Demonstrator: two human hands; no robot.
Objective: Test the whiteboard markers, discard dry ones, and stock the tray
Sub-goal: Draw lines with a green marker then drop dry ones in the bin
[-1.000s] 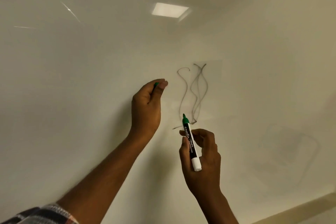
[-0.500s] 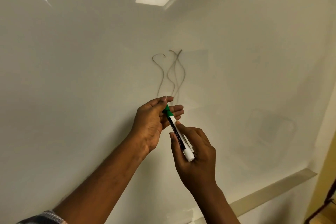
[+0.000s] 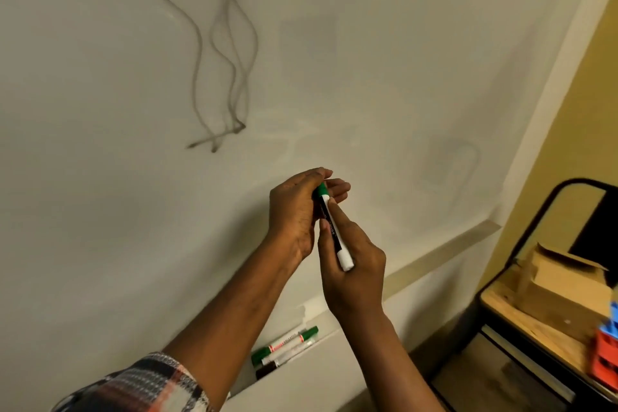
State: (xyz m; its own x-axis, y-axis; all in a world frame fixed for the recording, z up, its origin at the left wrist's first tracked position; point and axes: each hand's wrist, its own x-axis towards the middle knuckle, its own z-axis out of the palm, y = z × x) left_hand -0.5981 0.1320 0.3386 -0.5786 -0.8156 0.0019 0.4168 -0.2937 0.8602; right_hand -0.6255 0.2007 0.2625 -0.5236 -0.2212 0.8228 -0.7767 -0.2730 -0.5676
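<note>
A green whiteboard marker [image 3: 334, 231] with a white and black barrel is held in front of the whiteboard [image 3: 100, 177]. My right hand [image 3: 354, 264] grips its barrel. My left hand [image 3: 297, 207] closes on the green cap [image 3: 322, 190] at its upper end. Faint grey wavy test lines [image 3: 220, 57] mark the board above. Below my arms the white tray [image 3: 301, 378] holds a few markers: a green one [image 3: 287, 343], a white-barrelled one and a dark one [image 3: 267, 371].
A black-framed chair [image 3: 541, 237] stands at the right with a cardboard box [image 3: 565, 281] on its wooden seat. A blue and red object [image 3: 607, 344] sits at the right edge. A yellow wall lies beyond the board's right frame.
The view has tilted down, so the tray and chair came into sight. My left hand brought the green cap from the board onto the marker's tip; both hands now meet on it.
</note>
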